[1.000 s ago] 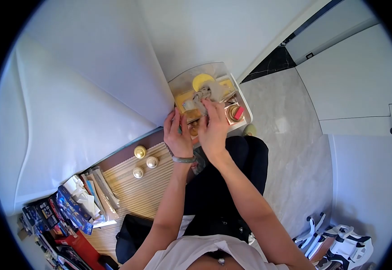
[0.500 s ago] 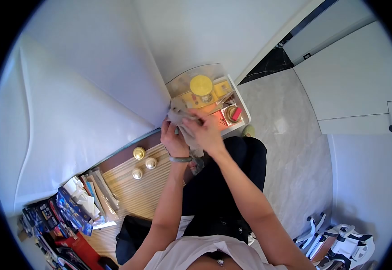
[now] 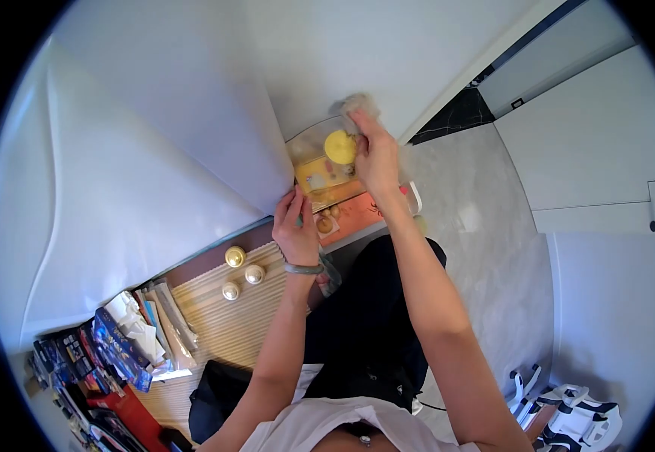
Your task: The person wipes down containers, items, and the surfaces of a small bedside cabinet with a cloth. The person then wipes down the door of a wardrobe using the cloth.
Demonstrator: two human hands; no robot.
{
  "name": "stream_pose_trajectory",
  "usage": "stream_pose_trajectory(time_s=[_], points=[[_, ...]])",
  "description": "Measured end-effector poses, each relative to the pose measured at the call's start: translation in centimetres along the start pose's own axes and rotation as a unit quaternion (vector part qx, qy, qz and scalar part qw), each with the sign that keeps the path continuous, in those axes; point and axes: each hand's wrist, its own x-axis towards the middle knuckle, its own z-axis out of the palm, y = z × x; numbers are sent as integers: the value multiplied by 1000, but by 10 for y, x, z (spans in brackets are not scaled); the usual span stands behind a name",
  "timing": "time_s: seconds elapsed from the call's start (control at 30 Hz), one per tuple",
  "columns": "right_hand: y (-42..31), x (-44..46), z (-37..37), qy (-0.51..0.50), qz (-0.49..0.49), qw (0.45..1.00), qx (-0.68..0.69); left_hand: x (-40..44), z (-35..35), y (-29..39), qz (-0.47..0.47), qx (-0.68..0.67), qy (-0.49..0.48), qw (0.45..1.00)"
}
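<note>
My right hand (image 3: 377, 154) is closed on a greyish cloth (image 3: 360, 105), held at the back rim of a clear-walled tray (image 3: 312, 135). Just left of that hand stands a round yellow-topped container (image 3: 339, 147) inside the tray. My left hand (image 3: 296, 232), its fingers bent together, is at the tray's near left corner; a bit of green shows between them, but I cannot make out what it is. In the tray lie yellow packets (image 3: 316, 175), an orange-red sheet (image 3: 355, 216) and small round tan items (image 3: 326, 224).
Several small metallic round pieces, among them a gold one (image 3: 235, 257), stand on a slatted wooden surface (image 3: 214, 320). Books and papers (image 3: 147, 331) are stacked at lower left. A white wall (image 3: 305, 60) rises behind the tray. Grey floor (image 3: 485, 264) lies right of my dark-clothed legs (image 3: 357, 309).
My right hand has carried the cloth away from my left hand, up and right to the tray's back rim. The round item with the red piece is no longer visible at the tray's right.
</note>
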Motion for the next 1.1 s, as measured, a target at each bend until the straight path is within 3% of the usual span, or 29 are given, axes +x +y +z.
stream_pose_trajectory(time_s=[0.17, 0.27, 0.37, 0.5, 0.57, 0.9, 0.97, 1.0, 1.1], points=[[-25, -6, 5, -123, -50, 983, 128, 1, 1, 0, 2, -6, 10, 1000], [-29, -11, 12, -138, -111, 974, 138, 0, -1, 0, -3, -3, 3, 1000], [-33, -19, 9, -163, -92, 961, 202, 0, -2, -1, 13, -12, 1, 1000], [-38, -31, 5, -156, -55, 960, 228, 0, -2, 1, 31, -2, -1, 1000], [-37, -33, -1, -169, -97, 968, 160, -1, 1, -2, 9, 9, 5, 1000], [-51, -57, -42, -218, -75, 957, 176, -1, 0, -6, 24, 20, 10, 999], [-55, -55, -54, -339, 53, 921, 187, -2, 0, -10, 51, 38, 16, 998], [-52, -55, -56, -338, 53, 922, 185, -3, 0, -11, 51, 36, 17, 998], [-60, -40, -65, -203, 218, 897, 326, -5, -1, -9, -3, 36, -25, 999]])
